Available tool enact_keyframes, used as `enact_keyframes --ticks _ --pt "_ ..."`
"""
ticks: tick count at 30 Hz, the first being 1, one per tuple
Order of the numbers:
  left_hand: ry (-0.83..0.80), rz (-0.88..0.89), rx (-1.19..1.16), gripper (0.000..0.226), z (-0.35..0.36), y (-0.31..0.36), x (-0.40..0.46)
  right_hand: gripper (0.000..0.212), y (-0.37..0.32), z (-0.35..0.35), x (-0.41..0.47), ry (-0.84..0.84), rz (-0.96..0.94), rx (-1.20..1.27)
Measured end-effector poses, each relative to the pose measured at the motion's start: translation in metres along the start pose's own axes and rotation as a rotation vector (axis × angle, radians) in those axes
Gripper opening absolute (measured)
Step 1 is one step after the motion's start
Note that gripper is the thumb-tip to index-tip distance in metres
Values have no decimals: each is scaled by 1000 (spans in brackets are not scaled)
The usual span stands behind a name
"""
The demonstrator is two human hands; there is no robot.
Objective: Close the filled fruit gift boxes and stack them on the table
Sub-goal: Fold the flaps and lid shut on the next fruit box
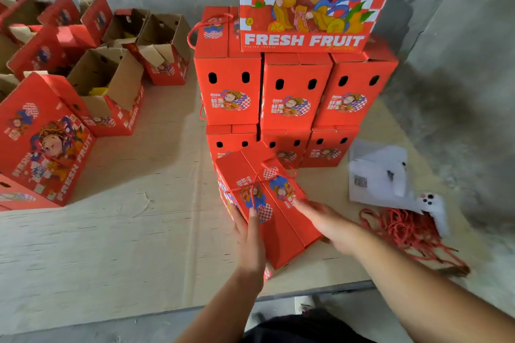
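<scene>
Closed box (267, 203), red, cord handle on top: stood tilted on the table (139, 245) before the stack (295, 92). Left hand (250, 242) is laid flat along its left side, fingers straight; right hand (331, 224) is pressed, fingers extended, against its right side. Open boxes (111, 83) are kept far left.

Matt printed cardboard gift boxes (267, 203) (twisted cord handles (412, 234))

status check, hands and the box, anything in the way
Left hand and right hand flat on closed gift box. Box tilted, at foot of stack. Loose red cords to the right, not blocking.
</scene>
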State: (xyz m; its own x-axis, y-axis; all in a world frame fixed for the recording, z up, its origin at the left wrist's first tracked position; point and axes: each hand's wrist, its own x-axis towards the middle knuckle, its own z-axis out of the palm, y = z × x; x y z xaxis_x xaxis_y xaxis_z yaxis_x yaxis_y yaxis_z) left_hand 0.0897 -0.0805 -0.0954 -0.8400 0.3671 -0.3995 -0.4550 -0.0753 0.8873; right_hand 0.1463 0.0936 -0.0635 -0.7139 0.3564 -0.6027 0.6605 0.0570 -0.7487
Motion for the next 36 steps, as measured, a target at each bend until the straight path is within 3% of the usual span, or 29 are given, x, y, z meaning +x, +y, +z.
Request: enact_keyframes --ticks 5,11,14,18,21,26,29,33,36 --pt "-183 -39 55 85 33 -3 -5 33 33 -36 -32 21 -79 163" --pt "-422 -144 191 94 140 -6 -22 60 75 -139 -88 57 -126 414" --pt "-486 -162 188 89 200 -7 -22 63 87 -195 -102 99 -144 431" --pt "-530 -245 77 71 276 1 -4 52 86 -260 -100 136 -171 430" --pt "-569 -182 68 67 325 11 23 46 81 -302 -80 171 -194 471" --pt "-435 -29 151 84 393 45 85 28 44 -369 -6 322 -308 518" --pt "-395 119 198 76 428 68 126 29 12 -395 61 419 -352 584" --pt "-117 302 733 81 451 84 180 22 -9 -400 149 364 -353 654" --pt "-122 176 1069 86 451 64 203 25 -2 -390 193 279 -340 415"
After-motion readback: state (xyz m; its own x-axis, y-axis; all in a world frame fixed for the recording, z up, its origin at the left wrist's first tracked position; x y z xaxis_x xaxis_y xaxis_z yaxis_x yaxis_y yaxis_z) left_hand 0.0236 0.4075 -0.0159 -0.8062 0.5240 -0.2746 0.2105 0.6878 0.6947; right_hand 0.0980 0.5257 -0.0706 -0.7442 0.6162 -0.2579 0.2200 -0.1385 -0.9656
